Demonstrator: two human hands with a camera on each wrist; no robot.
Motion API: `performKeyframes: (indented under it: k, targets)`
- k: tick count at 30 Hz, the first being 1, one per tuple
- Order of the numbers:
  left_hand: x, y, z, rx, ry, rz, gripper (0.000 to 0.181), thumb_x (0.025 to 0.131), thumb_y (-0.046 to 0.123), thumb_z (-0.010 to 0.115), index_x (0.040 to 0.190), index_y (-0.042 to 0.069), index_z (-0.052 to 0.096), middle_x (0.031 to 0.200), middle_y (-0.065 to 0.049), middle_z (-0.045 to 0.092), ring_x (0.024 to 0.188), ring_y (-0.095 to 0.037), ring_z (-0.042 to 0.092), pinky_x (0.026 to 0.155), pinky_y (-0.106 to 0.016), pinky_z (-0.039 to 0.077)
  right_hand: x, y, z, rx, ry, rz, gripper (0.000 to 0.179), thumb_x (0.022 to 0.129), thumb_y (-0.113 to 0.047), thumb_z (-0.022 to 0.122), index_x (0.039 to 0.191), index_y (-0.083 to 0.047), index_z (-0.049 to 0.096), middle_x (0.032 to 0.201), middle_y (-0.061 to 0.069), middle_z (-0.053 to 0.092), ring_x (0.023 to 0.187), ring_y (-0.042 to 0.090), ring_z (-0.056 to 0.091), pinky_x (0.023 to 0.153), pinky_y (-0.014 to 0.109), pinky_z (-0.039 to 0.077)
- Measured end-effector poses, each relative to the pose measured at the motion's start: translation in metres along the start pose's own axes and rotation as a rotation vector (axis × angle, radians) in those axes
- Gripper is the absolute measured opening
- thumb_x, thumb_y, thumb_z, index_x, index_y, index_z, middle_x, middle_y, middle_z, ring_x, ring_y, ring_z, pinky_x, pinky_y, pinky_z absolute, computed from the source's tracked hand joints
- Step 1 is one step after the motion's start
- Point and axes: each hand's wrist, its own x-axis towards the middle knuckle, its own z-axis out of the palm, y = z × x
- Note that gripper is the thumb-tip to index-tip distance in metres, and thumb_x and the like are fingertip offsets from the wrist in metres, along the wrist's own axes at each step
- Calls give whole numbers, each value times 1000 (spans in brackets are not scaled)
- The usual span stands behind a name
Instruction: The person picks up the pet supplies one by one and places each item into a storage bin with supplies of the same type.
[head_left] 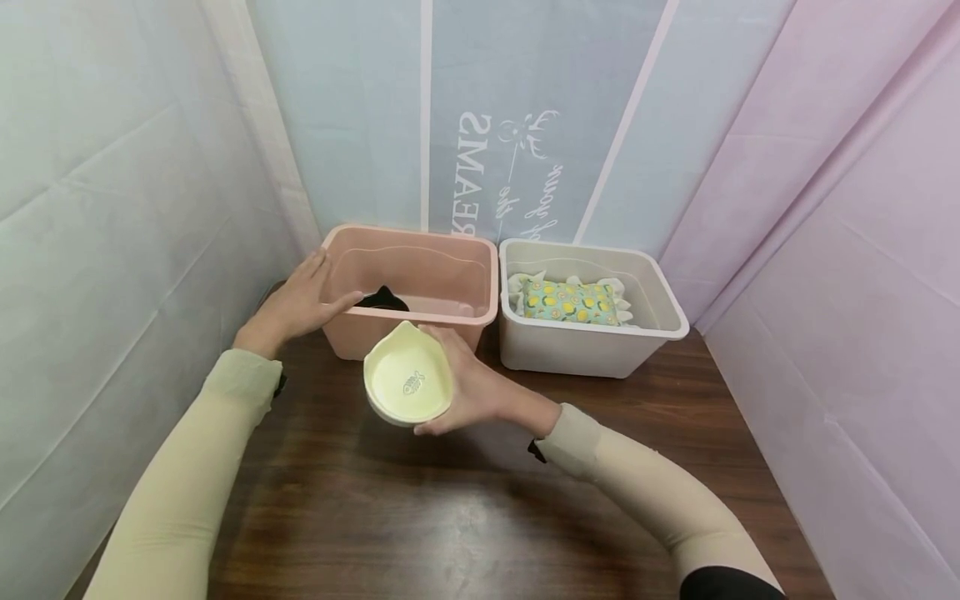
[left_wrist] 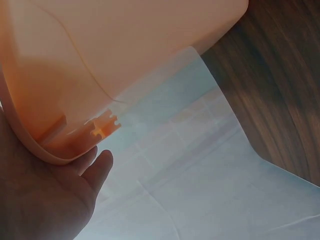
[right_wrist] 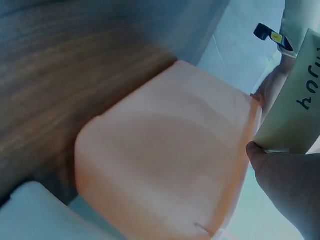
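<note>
My right hand (head_left: 472, 383) grips a pale yellow pet bowl (head_left: 405, 375) by its right side, thumb below and fingers above. The bowl is tilted so its inside faces the head camera, with a fish-bone print on its bottom and a pointed ear on its rim. Dark lettering runs along the bowl's outside (right_wrist: 305, 95) in the right wrist view. At the front left corner of a pink bin (head_left: 412, 318), my left hand (head_left: 296, 302) touches the rim with its fingers extended. Inside that bin lies a black thing (head_left: 384, 298) with a pointed tip, partly hidden by the front wall.
To the right of the pink bin stands a light grey bin (head_left: 577, 354), holding a lemon-patterned packet (head_left: 570, 302) with white frilly edges. Both bins stand on a dark wood surface (head_left: 465, 517). Fabric curtains (head_left: 555, 100) hang behind and on both sides.
</note>
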Motion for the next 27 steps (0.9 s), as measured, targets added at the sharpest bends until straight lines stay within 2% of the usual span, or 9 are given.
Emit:
performKeyframes:
  k: [11,14,21,27]
  targets:
    - [-1,0,0,-3,7,-6,115,99,84,40,172,3,1,179,-11,-16,166,-35,-10,128,-70,10,14,-3,-23,32,52,-32,140,56,-34,107,164,-2,24,162,17,35,146,28,39,123,45,38]
    - [-1,-1,1,-6,9,-4,115,99,84,41,172,4,1,179,-11,-15,166,-35,-10,128,-70,10,19,-2,-29,20,60,-22,139,57,-35,107,164,-1,24,163,17,34,146,28,40,124,45,37]
    - [0,0,1,-13,16,7,113,101,80,45,172,6,-2,179,-14,-12,166,-37,-8,129,-69,10,26,3,-39,15,72,9,139,59,-37,106,165,-3,22,165,14,33,143,24,43,120,40,43]
    - [0,1,1,-5,19,15,114,101,81,43,171,4,-3,179,-17,-12,166,-38,-7,129,-68,10,32,9,-43,15,96,45,138,60,-36,105,165,-1,23,158,16,37,137,25,47,117,42,46]
